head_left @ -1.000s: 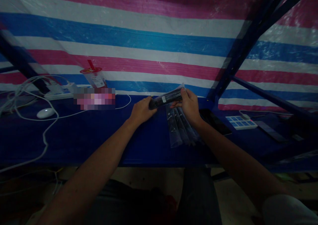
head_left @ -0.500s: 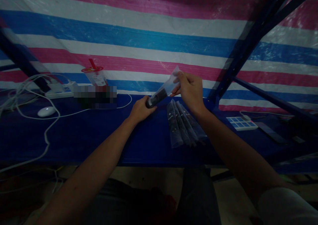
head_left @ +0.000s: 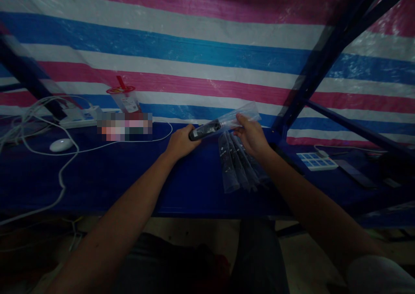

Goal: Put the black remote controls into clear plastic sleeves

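A pink, white and blue striped tarpaulin (head_left: 201, 47) hangs behind the blue surface (head_left: 191, 186). Toward the left, a clear, red-lidded cup (head_left: 128, 102) stands near a white power strip (head_left: 81, 121), a computer mouse (head_left: 61, 145) and looping white cable (head_left: 62, 182). At right, a blue-and-white gridded block (head_left: 317, 161) lies beside a flat phone-like slab (head_left: 355, 174).

Fanned bagged items (head_left: 239, 166) partly hidden behind the right hand (head_left: 252, 135).

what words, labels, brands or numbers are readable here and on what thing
No text can be read.
Cup: label too small and blurred.
Dark item in clear bag: pale marking, too blurred.
Other bags: white marks, too small.
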`<state>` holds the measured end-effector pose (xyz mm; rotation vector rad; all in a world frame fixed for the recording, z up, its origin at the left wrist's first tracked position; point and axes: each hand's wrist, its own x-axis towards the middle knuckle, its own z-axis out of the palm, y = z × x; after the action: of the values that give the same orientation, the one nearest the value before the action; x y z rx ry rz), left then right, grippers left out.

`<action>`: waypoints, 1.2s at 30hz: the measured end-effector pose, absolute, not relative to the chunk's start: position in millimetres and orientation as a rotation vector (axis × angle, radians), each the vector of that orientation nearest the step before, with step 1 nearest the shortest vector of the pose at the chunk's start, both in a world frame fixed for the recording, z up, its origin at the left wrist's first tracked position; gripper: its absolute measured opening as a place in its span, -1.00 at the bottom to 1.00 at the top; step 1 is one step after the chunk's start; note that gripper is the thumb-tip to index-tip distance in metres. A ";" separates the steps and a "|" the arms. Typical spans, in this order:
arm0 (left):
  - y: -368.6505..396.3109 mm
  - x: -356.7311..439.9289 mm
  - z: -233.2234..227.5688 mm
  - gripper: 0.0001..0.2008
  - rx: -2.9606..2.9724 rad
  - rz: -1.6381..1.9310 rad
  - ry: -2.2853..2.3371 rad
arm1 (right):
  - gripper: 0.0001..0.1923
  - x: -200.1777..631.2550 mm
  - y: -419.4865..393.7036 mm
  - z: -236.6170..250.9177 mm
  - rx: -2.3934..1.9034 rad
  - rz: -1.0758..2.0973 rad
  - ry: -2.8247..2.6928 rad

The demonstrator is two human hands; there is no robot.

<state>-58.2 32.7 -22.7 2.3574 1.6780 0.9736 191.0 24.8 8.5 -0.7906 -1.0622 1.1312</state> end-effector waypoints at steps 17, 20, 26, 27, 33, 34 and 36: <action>49.1 -82.0 -17.4 -0.57 2.127 1.306 1.829 | -0.72 198.4 23.6 2.5 -0.847 1.307 -0.706; 47.1 -78.0 -14.9 -0.55 2.076 1.517 1.753 | -0.73 193.4 19.9 3.1 -0.834 1.355 -0.745; 34.4 -64.3 -6.1 -0.51 2.400 1.413 1.572 | -0.64 175.2 3.9 4.6 -0.751 1.502 -0.910; 32.5 -61.8 -5.4 -0.50 2.456 1.371 1.548 | -0.62 172.6 1.6 4.5 -0.730 1.529 -0.931; 25.6 -48.0 -7.6 -0.47 2.633 1.146 1.490 | -0.52 160.3 -5.8 -2.8 -0.634 1.631 -1.012; 24.8 -46.4 -8.0 -0.47 2.637 1.114 1.484 | -0.57 159.0 -6.2 -4.7 -0.634 1.620 -1.017; 23.4 -44.0 -8.2 -0.48 2.634 1.064 1.457 | -0.67 157.3 -6.6 -8.0 -0.645 1.586 -1.013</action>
<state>-44.0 23.4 -8.2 2.6339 1.4574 1.0639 157.3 -6.6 -8.0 -0.6452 -1.0128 1.5857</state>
